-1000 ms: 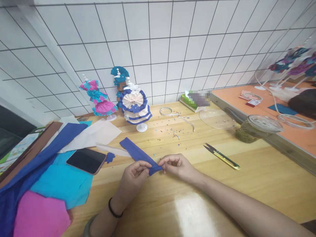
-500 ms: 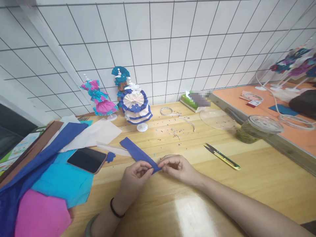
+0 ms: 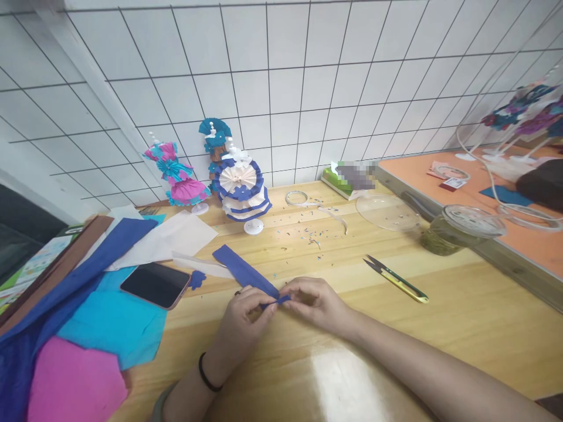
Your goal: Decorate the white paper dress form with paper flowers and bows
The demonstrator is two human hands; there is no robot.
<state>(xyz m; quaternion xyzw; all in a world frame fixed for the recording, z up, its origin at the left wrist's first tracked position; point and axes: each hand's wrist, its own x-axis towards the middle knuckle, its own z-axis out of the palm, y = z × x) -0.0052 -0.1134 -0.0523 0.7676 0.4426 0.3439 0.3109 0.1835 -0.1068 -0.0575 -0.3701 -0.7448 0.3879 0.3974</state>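
Note:
A dark blue crepe paper strip [image 3: 246, 271] lies slantwise on the wooden table, its near end raised and folded between my fingers. My left hand [image 3: 248, 316] pinches that folded end between thumb and forefinger. Just beside it, my right hand [image 3: 314, 302] grips the other side of the fold with thumb and fingertips. A small blue paper flower [image 3: 197, 279] rests left of the strip, near a phone [image 3: 155, 285]. To the right lie yellow-and-black thread snips [image 3: 394, 278] with their blades pointing up and left.
Blue, turquoise [image 3: 118, 319], pink [image 3: 74, 381] and white paper sheets pile up at left. Small paper dresses [image 3: 241, 181] on stands line the wall. Ribbon [image 3: 297, 198], paper scraps, a clear plate [image 3: 387, 212] and a lidded jar [image 3: 457, 228] sit farther back.
The near end of the blue strip is now folded up into a narrow band between my fingers. Both hands stay in nearly the same place.

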